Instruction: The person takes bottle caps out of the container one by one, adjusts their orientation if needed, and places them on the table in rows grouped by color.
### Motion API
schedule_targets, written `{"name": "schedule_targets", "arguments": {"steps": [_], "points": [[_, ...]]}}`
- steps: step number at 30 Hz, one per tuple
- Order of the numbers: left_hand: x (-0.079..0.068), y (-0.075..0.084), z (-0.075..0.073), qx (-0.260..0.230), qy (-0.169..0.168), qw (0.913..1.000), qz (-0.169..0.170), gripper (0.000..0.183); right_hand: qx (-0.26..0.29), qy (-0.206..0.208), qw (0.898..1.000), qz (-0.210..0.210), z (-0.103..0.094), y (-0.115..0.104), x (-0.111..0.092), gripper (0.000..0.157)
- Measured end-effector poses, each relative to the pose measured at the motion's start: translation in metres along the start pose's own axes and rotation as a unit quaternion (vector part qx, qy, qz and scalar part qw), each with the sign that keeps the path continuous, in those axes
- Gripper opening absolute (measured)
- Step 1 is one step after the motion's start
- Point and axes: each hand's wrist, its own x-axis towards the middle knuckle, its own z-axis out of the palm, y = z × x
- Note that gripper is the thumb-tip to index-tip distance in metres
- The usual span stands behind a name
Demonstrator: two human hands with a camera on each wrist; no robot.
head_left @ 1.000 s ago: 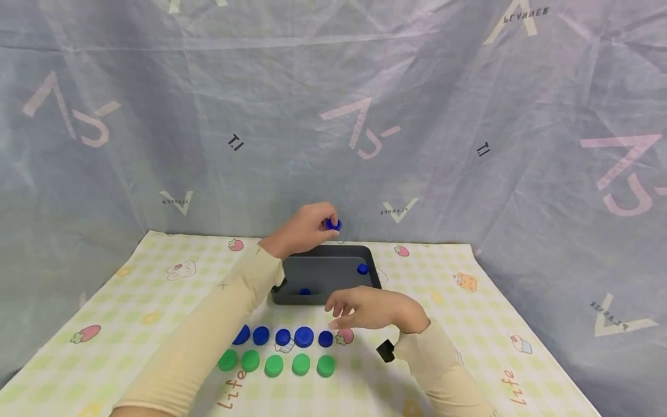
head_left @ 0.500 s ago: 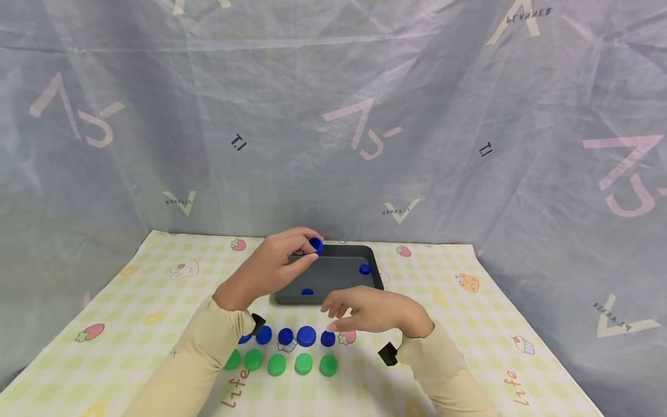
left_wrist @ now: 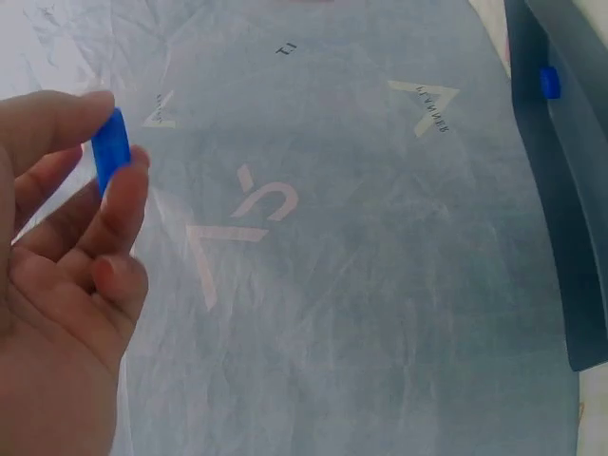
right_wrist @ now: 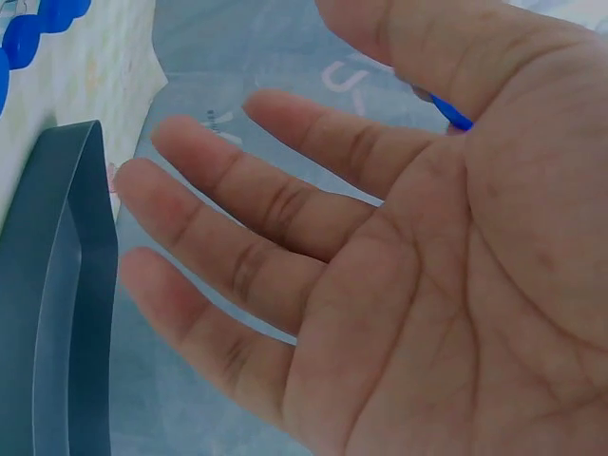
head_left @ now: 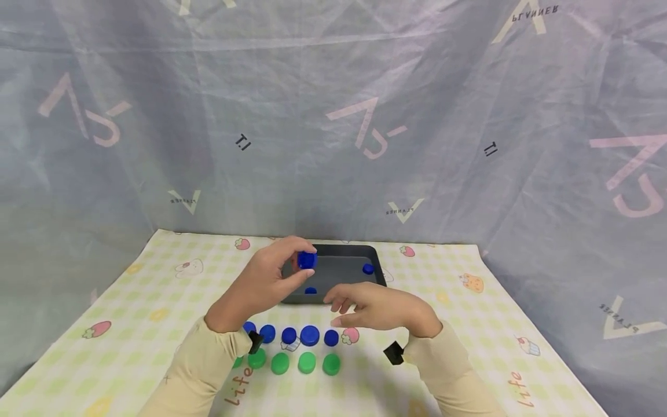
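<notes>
My left hand pinches a blue bottle cap between thumb and fingers, over the left part of a dark grey tray. In the left wrist view the pinched cap shows edge-on. My right hand hovers near the tray's front right corner with relaxed fingers and an empty palm, as the right wrist view shows. Inside the tray lie two blue caps, one at the right side and another by the front wall.
A row of several blue caps lies in front of the tray. Nearer the person is a row of several green caps, partly hidden by the left sleeve. Behind the checked tablecloth hangs a grey curtain.
My left hand has drawn back from beyond the tray's far edge toward the left and nearer, turning the blue cap as it came. The right hand has stayed nearly still.
</notes>
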Motion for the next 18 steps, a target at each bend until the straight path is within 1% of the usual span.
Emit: {"name": "schedule_targets", "arguments": {"steps": [4,5,7,9,11,12,15,18], "points": [[-0.003,-0.001,0.004,-0.011,-0.009,0.9999,-0.001,0.036,0.005,0.026,1.000,-0.007,-0.002,0.001,0.000,0.040],[-0.003,-0.001,0.005,-0.016,-0.009,0.9998,0.002,0.036,0.003,0.043,0.999,-0.011,-0.003,0.001,0.000,0.039],[-0.003,-0.002,0.008,-0.030,-0.008,0.9995,0.008,0.033,0.006,0.090,0.996,-0.014,-0.003,0.001,0.001,0.033],[-0.004,-0.003,0.012,-0.040,-0.010,0.9991,0.013,0.032,0.023,0.144,0.989,-0.003,-0.003,0.002,0.002,0.025],[-0.004,-0.003,0.015,-0.044,-0.014,0.9988,0.016,0.030,0.064,0.188,0.980,0.014,-0.003,0.001,0.002,0.019],[-0.004,-0.003,0.017,-0.044,-0.016,0.9988,0.018,0.029,0.090,0.202,0.975,0.020,-0.003,0.001,0.003,0.018],[-0.004,-0.002,0.022,-0.039,-0.016,0.9987,0.028,0.025,0.144,0.215,0.965,0.033,-0.004,-0.002,0.002,0.020],[-0.004,-0.003,0.025,-0.036,-0.011,0.9982,0.046,0.022,0.161,0.212,0.963,0.034,-0.005,-0.005,0.002,0.023]]}}
